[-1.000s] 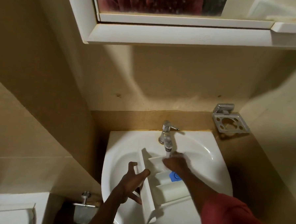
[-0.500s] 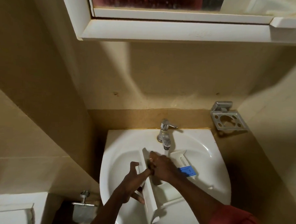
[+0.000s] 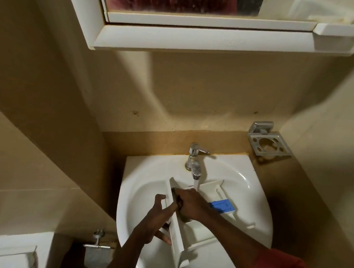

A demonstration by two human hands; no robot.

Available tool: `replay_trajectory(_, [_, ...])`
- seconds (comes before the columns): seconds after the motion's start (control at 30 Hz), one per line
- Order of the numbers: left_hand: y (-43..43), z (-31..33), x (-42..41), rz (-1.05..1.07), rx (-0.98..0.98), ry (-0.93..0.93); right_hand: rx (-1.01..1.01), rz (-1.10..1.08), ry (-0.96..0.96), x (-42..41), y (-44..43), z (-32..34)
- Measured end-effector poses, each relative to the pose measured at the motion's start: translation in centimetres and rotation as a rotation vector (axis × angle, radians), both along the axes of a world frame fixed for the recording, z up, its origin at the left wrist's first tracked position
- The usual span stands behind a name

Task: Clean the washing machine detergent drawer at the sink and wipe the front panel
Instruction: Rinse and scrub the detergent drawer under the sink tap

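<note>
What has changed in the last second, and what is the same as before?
The right hand moved left, from under the tap to the compartment beside the front panel. The detergent drawer turned a little, so its blue insert lies further right. The left hand still grips the front panel; water still runs.

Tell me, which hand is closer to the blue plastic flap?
Right. The right hand is inside the white plastic drawer, right beside the blue plastic flap; the left hand grips the drawer's front edge, farther away.
</note>
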State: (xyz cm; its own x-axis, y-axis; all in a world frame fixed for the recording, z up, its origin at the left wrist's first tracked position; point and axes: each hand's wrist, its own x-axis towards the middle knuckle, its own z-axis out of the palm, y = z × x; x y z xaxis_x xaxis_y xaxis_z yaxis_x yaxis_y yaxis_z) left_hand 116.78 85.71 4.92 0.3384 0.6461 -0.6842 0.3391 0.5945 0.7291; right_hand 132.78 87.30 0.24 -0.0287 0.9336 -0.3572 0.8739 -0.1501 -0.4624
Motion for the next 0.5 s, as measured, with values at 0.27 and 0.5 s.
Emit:
replay_trajectory(0.27, [-0.1, -0.7, -1.0, 0.071, 0.031, 0.0, 0.052, -0.239, -0.059, 5.2, 0.5, 0.4])
replay_trajectory(0.5, [0.2, -1.2, -0.2, 0.023, 0.118, 0.047, -0.041, -0.244, -0.231, 3.5, 1.7, 1.1])
